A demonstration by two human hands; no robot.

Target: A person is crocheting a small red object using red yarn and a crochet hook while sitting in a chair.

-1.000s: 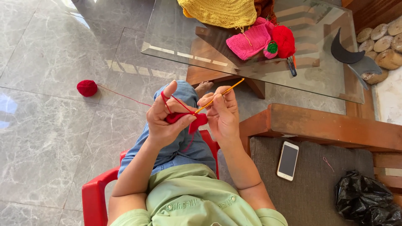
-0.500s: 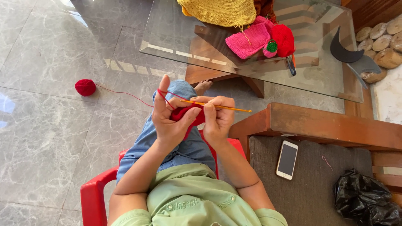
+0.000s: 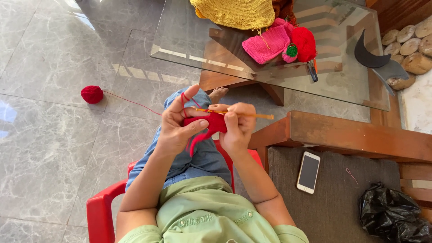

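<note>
Crochet work in hand, viewed from above, over the lap of a person seated on a red plastic chair [image 3: 101, 211].

Step in hand, as judged: forming a stitch in the small red crocheted piece [image 3: 211, 123]. To do well: keep even tension on the thin red yarn strand [image 3: 135, 103] running over the raised forefinger; keep the slender orange-yellow crochet hook [image 3: 243, 114] near level; pinch the piece close to the working loop so it cannot twist; leave the feed slack enough to draw freely from the small red yarn ball [image 3: 92, 94] on the grey marble floor [image 3: 49, 135], well apart to the left.

Left hand [image 3: 177, 126]: partly closed. Thumb and lower fingers pinching the red piece; forefinger raised, yarn wrapped around it.

Right hand [image 3: 236, 128]: curled shut around the hook, fingertips touching the right edge of the red piece. Hook shaft projecting to the right; tip hidden at the work.

Red piece located between both hands, above blue denim knees, clear of any surface.

Surroundings: glass-topped table [image 3: 189, 42] ahead, carrying a yellow crocheted item [image 3: 238, 13] at its far edge, a pink knitted piece [image 3: 265, 45] and a red knitted piece [image 3: 305, 41] near the middle. White smartphone [image 3: 308, 172] face up on a grey cushioned bench [image 3: 333, 207] to the right; black plastic bag [image 3: 391, 213] at the bench's near right corner.
</note>
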